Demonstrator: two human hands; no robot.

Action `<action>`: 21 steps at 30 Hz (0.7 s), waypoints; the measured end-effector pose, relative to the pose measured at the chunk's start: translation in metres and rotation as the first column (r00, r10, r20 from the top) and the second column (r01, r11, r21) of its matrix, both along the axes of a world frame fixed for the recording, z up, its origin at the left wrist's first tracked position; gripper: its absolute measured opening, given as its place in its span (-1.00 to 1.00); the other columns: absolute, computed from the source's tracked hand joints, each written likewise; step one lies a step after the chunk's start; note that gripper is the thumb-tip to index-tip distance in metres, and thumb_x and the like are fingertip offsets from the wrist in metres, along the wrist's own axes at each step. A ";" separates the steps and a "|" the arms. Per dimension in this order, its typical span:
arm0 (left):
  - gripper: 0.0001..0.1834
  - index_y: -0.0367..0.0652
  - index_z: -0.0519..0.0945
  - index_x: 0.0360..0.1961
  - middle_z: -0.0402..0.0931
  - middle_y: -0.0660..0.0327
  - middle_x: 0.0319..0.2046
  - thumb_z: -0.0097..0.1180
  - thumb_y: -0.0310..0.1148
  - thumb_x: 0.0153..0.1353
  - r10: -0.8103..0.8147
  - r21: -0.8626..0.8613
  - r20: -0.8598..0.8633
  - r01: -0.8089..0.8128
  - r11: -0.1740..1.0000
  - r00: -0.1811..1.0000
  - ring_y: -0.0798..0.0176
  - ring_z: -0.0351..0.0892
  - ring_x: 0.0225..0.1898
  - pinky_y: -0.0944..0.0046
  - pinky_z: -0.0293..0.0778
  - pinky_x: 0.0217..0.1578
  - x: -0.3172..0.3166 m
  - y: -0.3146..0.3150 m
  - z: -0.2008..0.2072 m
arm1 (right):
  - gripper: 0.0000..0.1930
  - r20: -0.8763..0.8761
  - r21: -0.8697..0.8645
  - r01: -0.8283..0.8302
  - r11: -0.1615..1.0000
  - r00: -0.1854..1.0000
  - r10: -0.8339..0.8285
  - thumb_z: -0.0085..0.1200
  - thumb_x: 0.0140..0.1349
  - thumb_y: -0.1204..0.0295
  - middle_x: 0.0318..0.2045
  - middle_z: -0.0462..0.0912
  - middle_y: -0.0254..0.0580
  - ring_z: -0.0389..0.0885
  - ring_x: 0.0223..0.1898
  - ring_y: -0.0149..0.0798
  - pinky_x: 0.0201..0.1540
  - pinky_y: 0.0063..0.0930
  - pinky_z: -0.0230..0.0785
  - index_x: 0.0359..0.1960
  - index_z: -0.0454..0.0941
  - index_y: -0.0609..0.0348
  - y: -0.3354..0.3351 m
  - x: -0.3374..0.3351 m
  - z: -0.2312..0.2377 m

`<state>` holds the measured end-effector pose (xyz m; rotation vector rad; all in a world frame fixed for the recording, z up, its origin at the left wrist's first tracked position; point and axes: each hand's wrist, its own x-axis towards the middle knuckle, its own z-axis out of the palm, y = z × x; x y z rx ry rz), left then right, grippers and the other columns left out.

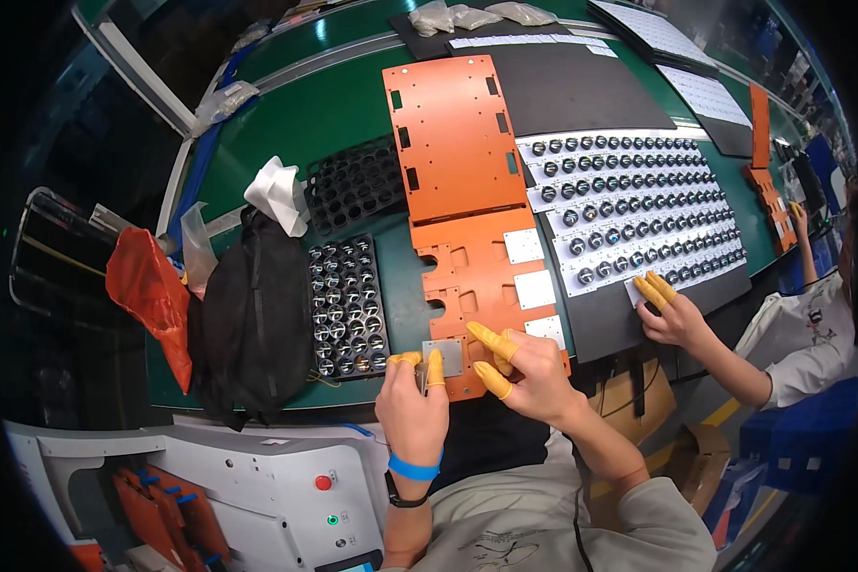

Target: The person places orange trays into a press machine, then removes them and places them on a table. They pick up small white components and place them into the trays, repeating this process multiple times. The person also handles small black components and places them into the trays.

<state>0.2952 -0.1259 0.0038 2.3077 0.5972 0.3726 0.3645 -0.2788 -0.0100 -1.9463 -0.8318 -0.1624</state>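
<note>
My left hand (412, 410), with yellow finger cots, is at the near edge of the orange fixture (448, 243). Its thumb and fingertips close on the lower left edge of a grey square plate (442, 357) lying over the fixture's near left corner. Just right of it, my right hand (536, 377) hovers above the fixture, yellow-tipped fingers apart and nothing visible between them. White square plates (535, 289) sit along the fixture's right side. A blue band circles my left wrist.
Left of the fixture stands a black tray of round lens-like parts (348, 305), beside a black bag (248, 315). To the right, a co-worker's hand (672, 310) touches a white board with rows of round dark parts (629, 200). A red button (323, 483) is on the machine below.
</note>
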 end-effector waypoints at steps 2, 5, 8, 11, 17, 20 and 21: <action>-0.74 -0.33 0.56 -0.31 0.52 -0.04 -0.32 0.11 -0.28 0.32 -0.048 0.047 -0.080 0.052 0.998 0.996 -0.20 0.56 -0.34 -0.04 0.43 -0.34 0.003 0.000 -0.005 | -0.48 -0.006 0.018 0.022 1.000 1.000 -0.022 0.30 0.07 0.53 -0.64 0.42 -0.25 0.39 -0.67 -0.30 -0.58 -0.41 0.24 0.14 0.55 0.26 0.000 0.000 -0.001; -0.71 -0.29 0.55 -0.30 0.51 -0.04 -0.31 0.07 -0.22 0.35 -0.073 0.098 -0.137 0.087 0.991 0.988 -0.23 0.57 -0.34 -0.09 0.44 -0.36 0.005 0.000 -0.009 | -0.50 -0.007 0.048 0.039 0.998 0.999 -0.038 0.29 0.07 0.54 -0.63 0.43 -0.24 0.38 -0.68 -0.30 -0.60 -0.43 0.23 0.13 0.56 0.27 0.001 0.000 -0.004; -0.70 -0.28 0.53 -0.28 0.51 -0.05 -0.30 0.06 -0.20 0.36 -0.080 0.135 -0.160 0.102 0.986 0.984 -0.25 0.57 -0.35 -0.12 0.45 -0.36 0.004 -0.002 -0.013 | -0.49 0.002 0.078 0.038 0.996 0.999 -0.038 0.28 0.07 0.57 -0.65 0.39 -0.27 0.33 -0.69 -0.34 -0.61 -0.45 0.17 0.14 0.55 0.28 0.001 0.000 -0.006; -0.70 -0.29 0.53 -0.22 0.52 -0.05 -0.30 0.07 -0.20 0.35 -0.094 0.111 -0.158 0.113 0.987 0.983 -0.25 0.58 -0.34 -0.11 0.46 -0.35 0.004 -0.002 -0.015 | -0.47 -0.005 0.102 0.067 0.992 0.998 -0.067 0.27 0.08 0.58 -0.66 0.32 -0.31 0.25 -0.69 -0.39 -0.60 -0.48 0.12 0.16 0.53 0.30 0.002 0.000 -0.007; -0.74 -0.32 0.53 -0.06 0.56 -0.07 -0.24 0.13 -0.37 0.32 0.038 -0.077 0.020 -0.036 0.996 0.999 -0.08 0.58 -0.25 0.07 0.46 -0.19 -0.015 -0.010 -0.019 | -0.44 -0.095 0.087 0.128 0.988 0.988 -0.119 0.26 0.10 0.59 -0.64 0.36 -0.36 0.24 -0.69 -0.45 -0.61 -0.54 0.13 0.21 0.49 0.29 -0.003 -0.003 -0.008; -0.72 -0.32 0.53 -0.01 0.56 0.03 -0.18 0.12 -0.37 0.33 0.088 -0.202 0.063 -0.073 0.977 0.994 0.13 0.56 -0.20 0.21 0.45 -0.17 -0.037 -0.010 -0.017 | -0.43 -0.266 0.201 0.198 0.959 0.953 -0.142 0.26 0.11 0.59 -0.59 0.41 -0.39 0.26 -0.64 -0.50 -0.57 -0.58 0.13 0.22 0.47 0.27 0.000 -0.009 -0.002; -0.71 -0.32 0.53 0.00 0.55 0.07 -0.16 0.11 -0.37 0.34 0.108 -0.258 0.069 -0.087 0.962 0.992 0.20 0.54 -0.19 0.25 0.44 -0.16 -0.045 -0.007 -0.012 | -0.44 -0.308 0.265 0.220 0.939 0.942 -0.134 0.26 0.11 0.59 -0.56 0.44 -0.38 0.27 -0.62 -0.51 -0.55 -0.58 0.14 0.21 0.47 0.26 0.005 -0.009 0.004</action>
